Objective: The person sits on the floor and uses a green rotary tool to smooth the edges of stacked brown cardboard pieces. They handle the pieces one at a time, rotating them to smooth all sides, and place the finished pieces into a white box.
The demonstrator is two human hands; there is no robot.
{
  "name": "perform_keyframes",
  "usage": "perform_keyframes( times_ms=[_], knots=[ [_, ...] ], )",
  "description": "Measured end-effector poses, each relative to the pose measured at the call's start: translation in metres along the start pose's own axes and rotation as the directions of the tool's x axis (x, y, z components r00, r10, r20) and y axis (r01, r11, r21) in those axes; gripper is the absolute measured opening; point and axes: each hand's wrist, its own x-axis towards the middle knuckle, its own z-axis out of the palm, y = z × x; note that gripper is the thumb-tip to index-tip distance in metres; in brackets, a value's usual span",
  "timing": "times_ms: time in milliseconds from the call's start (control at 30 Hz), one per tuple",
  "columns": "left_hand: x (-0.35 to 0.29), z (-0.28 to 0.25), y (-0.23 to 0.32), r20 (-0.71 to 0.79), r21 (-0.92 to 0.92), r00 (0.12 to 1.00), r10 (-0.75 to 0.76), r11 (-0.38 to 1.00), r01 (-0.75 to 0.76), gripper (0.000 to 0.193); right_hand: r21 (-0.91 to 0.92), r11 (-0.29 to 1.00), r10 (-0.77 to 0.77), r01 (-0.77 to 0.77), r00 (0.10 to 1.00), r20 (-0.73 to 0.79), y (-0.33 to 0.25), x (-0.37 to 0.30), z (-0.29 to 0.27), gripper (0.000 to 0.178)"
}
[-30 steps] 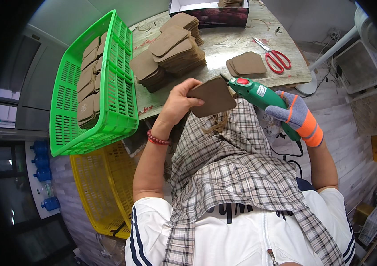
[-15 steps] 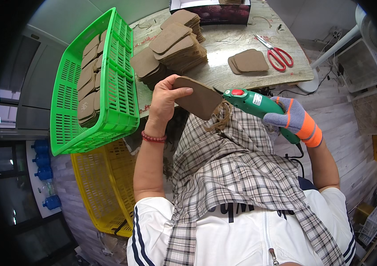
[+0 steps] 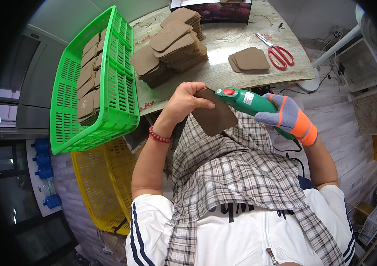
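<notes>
Fingers of the left hand are closed on a brown piece; a green cutter is gripped by the gloved right hand.
Work is judged partway: this edge is probably unfinished; whether the table stacks or green crate rows are done cannot be told. The flat, round-cornered piece is held above the plaid apron, near the cutter's tip.

Print too small for my feed, white label on green power cutter at 2 o'clock, black letters on white shirt at 5, pale lettering on dark box at 12
</notes>
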Motion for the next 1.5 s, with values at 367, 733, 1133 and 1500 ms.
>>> perform_keyframes(
  times_ms=[367, 733, 1133, 1500],
  knots=[
    [0.040, 0.015, -0.041, -0.268, -0.294, 0.963, -0.018, 0.954, -0.064, 0.022, 0.137, 0.986, -0.079, 0.101, 0.985, -0.153, 0.033, -0.015, -0.019, 0.045],
    [0.151, 0.040, -0.031, -0.518, 0.554, 0.684, 0.514, 0.811, -0.190, 0.055, 0.186, 0.974, -0.071, 0.131, 0.952, -0.299, 0.037, -0.035, -0.033, 0.040],
    [0.094, -0.131, 0.052, -0.649, 0.739, 0.631, 0.424, 0.549, 0.391, 0.066, 0.218, 0.970, -0.043, 0.107, 0.960, -0.278, 0.040, -0.014, -0.016, 0.038],
    [0.057, -0.072, 0.050, -0.750, 0.260, 0.324, 0.576, 0.708, -0.656, 0.023, 0.160, 0.977, -0.078, 0.137, 0.942, -0.327, 0.034, -0.005, -0.010, 0.040]
  ],
)
